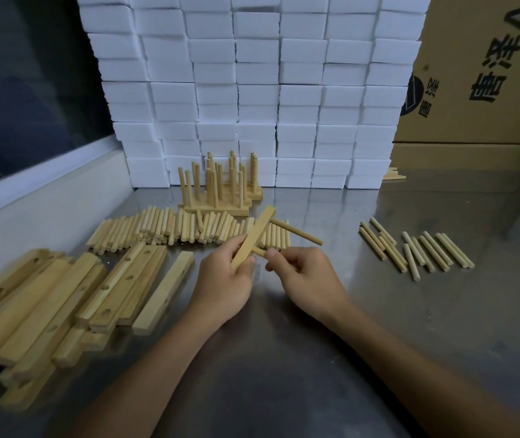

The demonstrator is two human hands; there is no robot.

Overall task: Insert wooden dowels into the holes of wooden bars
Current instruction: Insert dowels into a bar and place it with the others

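Above tabletop point(331, 343), left hand point(224, 279) grips bar point(254, 237), right hand point(306, 273) pinches dowel point(260, 251); tilted entry could jam; 2-o'clock dowel point(296, 232) may loosen.

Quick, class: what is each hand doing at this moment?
Left hand: grips a wooden bar, held tilted above the table.
Right hand: pinches a dowel against the bar's side.

Bars point(63, 298) lie left, loose dowels point(416, 248) right, finished racks point(220, 188) behind a dowel row point(170, 229).
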